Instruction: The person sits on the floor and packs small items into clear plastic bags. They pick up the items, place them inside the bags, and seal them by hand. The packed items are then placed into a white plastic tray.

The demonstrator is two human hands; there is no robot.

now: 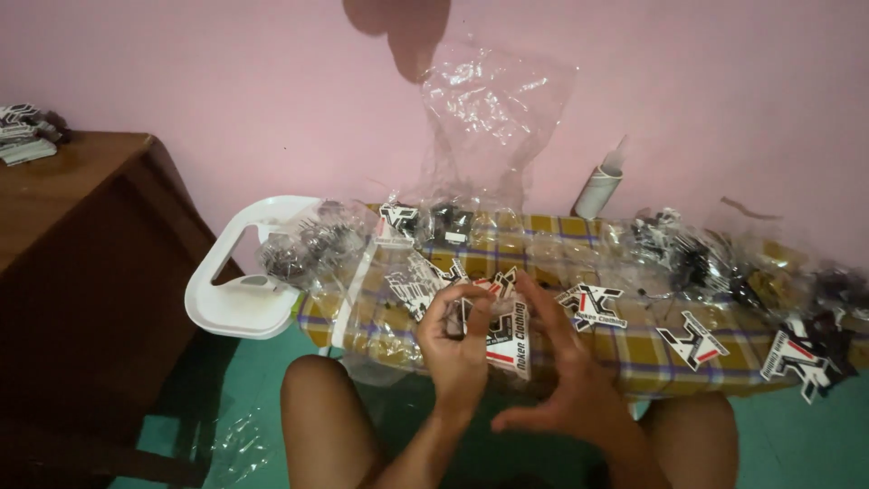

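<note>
My left hand (457,340) and my right hand (566,371) meet in front of me, both gripping a white die-cut card tag (507,335) printed in black and red. The left fingers pinch its left edge; the right fingers rest along its right side. Just beyond the hands lies an ironing board (634,349) with a yellow plaid cover. Loose tags of the same kind (593,306) (692,342) lie on the board. Clear plastic bags holding more tags (317,244) (688,258) sit along its far side.
A crumpled clear plastic bag (489,118) stands up against the pink wall. A white plastic chair (244,281) is at the board's left end, a dark wooden desk (63,226) further left with tags stacked on it. My bare knees (317,407) are below, over a green floor.
</note>
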